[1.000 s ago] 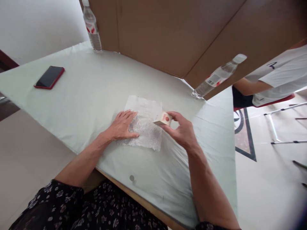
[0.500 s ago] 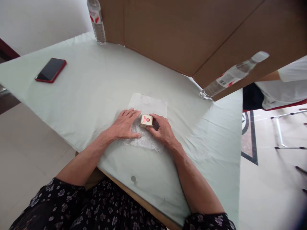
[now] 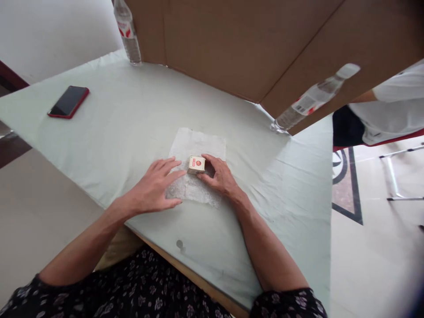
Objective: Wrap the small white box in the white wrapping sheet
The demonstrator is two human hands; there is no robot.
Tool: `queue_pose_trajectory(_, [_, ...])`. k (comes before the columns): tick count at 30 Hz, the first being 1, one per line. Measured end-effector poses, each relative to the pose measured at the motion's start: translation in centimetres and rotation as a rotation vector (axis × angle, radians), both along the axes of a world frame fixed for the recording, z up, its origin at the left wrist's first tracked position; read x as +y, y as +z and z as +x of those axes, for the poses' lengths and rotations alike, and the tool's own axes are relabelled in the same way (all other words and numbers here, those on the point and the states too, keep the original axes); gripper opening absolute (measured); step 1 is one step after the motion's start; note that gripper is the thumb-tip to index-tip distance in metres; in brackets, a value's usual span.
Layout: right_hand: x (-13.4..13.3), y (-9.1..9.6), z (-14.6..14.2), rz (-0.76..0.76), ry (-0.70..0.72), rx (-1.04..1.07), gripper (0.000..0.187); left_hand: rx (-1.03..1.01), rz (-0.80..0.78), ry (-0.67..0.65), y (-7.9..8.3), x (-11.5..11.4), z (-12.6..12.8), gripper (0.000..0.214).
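A small cream box [image 3: 196,164] with red print rests on a sheet of bubble wrap [image 3: 198,142], near the sheet's middle. My right hand [image 3: 219,177] has its thumb and fingers on the right end of the box, closed on it. To the left of the box, my left hand [image 3: 155,186] is open, fingers and thumb spread, with nothing in it. Its fingertips are over the left part of the bubble wrap and apart from the box.
A phone [image 3: 69,102] in a red case lies at the far left of the cloth-covered table [image 3: 132,110]. One water bottle [image 3: 128,35] and another bottle [image 3: 311,101] stand against a brown cardboard panel [image 3: 215,44]. Behind it at right is a person's white sleeve [image 3: 397,84].
My left hand has drawn back to the left and toward me, away from the box. The right hand keeps its hold on the box. The view has shifted slightly.
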State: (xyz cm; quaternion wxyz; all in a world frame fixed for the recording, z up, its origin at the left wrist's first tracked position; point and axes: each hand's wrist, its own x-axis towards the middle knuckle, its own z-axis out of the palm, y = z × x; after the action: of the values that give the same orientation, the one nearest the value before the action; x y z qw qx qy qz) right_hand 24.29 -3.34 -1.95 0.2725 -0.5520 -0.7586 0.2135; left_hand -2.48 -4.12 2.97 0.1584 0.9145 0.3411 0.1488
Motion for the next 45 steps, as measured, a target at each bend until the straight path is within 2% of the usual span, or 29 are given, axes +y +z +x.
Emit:
queue_pose_trajectory(4, [0.0, 0.0, -0.6, 0.006, -0.032, 0.031, 0.054, 0.102, 0.134, -0.017, -1.0, -1.9, 0.3, 0.048])
queue_pose_trajectory(7, [0.2, -0.1, -0.7, -0.002, -0.030, 0.064, 0.050, 0.023, 0.228, -0.019, -1.9, -1.7, 1.4, 0.026])
queue_pose_trajectory(9, [0.2, 0.4, -0.2, -0.041, -0.017, 0.129, 0.053, -0.100, 0.243, 0.004, -2.0, -1.1, 2.2, 0.020])
queue_pose_trajectory(11, [0.1, 1.6, 0.7, -0.124, 0.006, 0.252, 0.058, -0.246, 0.184, 0.085, -1.5, -0.3, 2.8, 0.016])
queue_pose_trajectory(14, [-0.4, 4.4, 2.3, -0.251, 0.056, 0.403, 0.061, -0.374, -0.032, 0.253, -0.3, 1.3, 3.8, 0.013])
queue_pose_trajectory(16, [-0.9, 5.9, 2.8, -0.285, 0.095, 0.365, 0.066, -0.408, -0.186, 0.356, 0.3, 2.4, 4.5, 0.013])
queue_pose_trajectory(18, [-1.1, 6.6, 2.6, -0.262, 0.072, 0.274, 0.069, -0.431, -0.303, 0.433, 0.5, 3.3, 5.1, 0.014])
queue_pose_trajectory(21, [-0.7, 5.8, 1.4, -0.188, -0.053, 0.226, 0.047, -0.453, -0.408, 0.498, 0.0, 4.0, 5.5, 0.019])
queue_pose_trajectory(23, [-0.1, 4.8, 0.7, -0.177, -0.121, 0.305, 0.027, -0.468, -0.448, 0.509, -0.3, 4.2, 5.3, 0.023])
queue_pose_trajectory(25, [0.4, 4.1, 0.4, -0.194, -0.141, 0.421, 0.018, -0.473, -0.486, 0.481, -0.4, 4.2, 5.0, 0.022])
queue_pose_trajectory(29, [0.9, 3.5, 0.3, -0.237, -0.112, 0.578, 0.022, -0.466, -0.541, 0.413, -0.2, 4.3, 4.9, 0.021])
queue_pose_trajectory(34, [1.1, 2.8, 0.1, -0.349, -0.130, 0.729, 0.026, -0.638, -0.605, 0.417, -0.8, 4.3, 5.7, 0.025])
queue_pose_trajectory(45, [0.0, 2.8, 0.2, -0.355, -0.139, 0.697, 0.030, -0.659, -0.578, 0.398, -1.2, 3.2, 6.1, 0.021])
